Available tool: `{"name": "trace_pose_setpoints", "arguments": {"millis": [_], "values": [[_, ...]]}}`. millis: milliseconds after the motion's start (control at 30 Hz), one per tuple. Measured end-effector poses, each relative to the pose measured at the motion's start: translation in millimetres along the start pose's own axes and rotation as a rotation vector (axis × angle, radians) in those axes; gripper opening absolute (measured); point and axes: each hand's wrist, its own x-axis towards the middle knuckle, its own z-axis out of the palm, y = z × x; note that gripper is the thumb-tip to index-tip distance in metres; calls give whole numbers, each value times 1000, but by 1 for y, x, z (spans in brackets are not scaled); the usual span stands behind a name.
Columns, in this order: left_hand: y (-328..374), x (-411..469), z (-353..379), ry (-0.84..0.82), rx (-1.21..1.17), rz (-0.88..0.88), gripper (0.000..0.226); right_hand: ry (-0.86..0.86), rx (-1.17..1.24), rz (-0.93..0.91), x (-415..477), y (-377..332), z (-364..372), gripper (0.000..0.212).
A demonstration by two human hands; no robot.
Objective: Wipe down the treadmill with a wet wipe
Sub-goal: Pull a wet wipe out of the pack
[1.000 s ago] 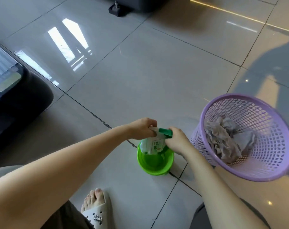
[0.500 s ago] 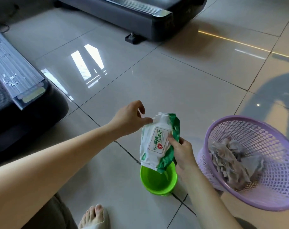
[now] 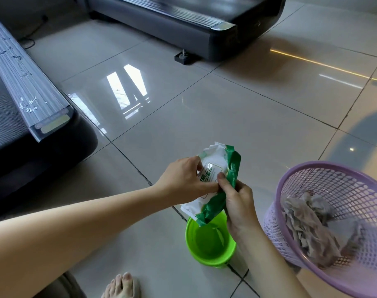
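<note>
Floor: glossy pale tiles (image 3: 237,117) with dark grout lines and a bright window reflection, seen from above.
Foot: bare toes (image 3: 121,286) at the near edge, left of centre.
Green bucket: a small lime-green bucket (image 3: 210,252) stands on the floor near centre, just beside the basket; whether it holds liquid cannot be told.
Basket: a lilac plastic mesh basket (image 3: 334,175) at the near right, tilted toward the viewer, holding crumpled grey used wipes (image 3: 308,229).
Wet wipe pack: a soft white and green pack (image 3: 217,168) held in the air above the bucket, its lower end just over the rim.
Right hand: the right hand (image 3: 239,203) grips the green side of the pack, fingers curled round it, thumb on the front.
Left hand: the left hand (image 3: 183,181) reaches in from the left, fingertips curled onto the white label on the pack's front, pinching at it.
Near treadmill: a dark treadmill deck end (image 3: 32,100) with a ribbed grey side rail at the left.
Far treadmill: a second dark treadmill (image 3: 204,22) across the far edge, resting on a small black foot (image 3: 184,58).
</note>
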Motion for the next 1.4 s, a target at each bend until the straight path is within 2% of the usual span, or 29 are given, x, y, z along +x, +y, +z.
{"name": "trace_pose_setpoints", "arguments": {"millis": [100, 167, 267, 333, 400, 433, 500, 533, 600, 667, 767, 933, 1033, 1100, 1267, 1400], "values": [[-2, 1, 1, -5, 12, 37, 54, -22, 19, 15, 3, 0, -3, 19], [-7, 3, -1, -77, -28, 34, 54, -19, 25, 46, 5, 2, -6, 19], [-13, 10, -10, -154, -220, -26, 47, 43, 64, 118, 12, 5, -13, 20], [-20, 17, -15, -138, -319, -104, 43, 84, 99, 149, 16, 7, -18, 21], [-29, 24, -17, -107, -204, -136, 28, 88, 110, 165, 18, 8, -21, 22], [-35, 24, -19, -79, -50, -111, 17, 82, 104, 168, 18, 9, -22, 20], [-42, 20, -19, 8, 216, 27, 38, 69, 78, 166, 16, 10, -23, 18], [-41, 18, -19, 53, 251, 135, 44, 61, 58, 161, 15, 10, -23, 17], [-31, 12, -15, 111, 211, 355, 37, 35, 28, 149, 12, 9, -23, 18], [-18, 7, -10, 38, 165, 448, 28, -3, 26, 131, 8, 8, -21, 19], [-9, 2, 1, -130, 181, 400, 31, -37, 30, 88, 4, 6, -18, 20], [-7, 3, 3, -88, 93, 260, 7, -50, 6, 20, -2, 6, -15, 19], [-3, 3, 2, -130, 51, 187, 13, -63, 4, -17, -3, 6, -16, 18], [-2, 1, 1, -139, 47, 198, 13, -60, -15, -38, -3, 6, -16, 13], [2, -7, 0, -80, 77, 360, 9, 14, -7, -26, 3, 6, -17, 10], [-1, -9, -5, -211, -77, 355, 6, 153, 15, -8, 12, 8, -25, 14]]}}
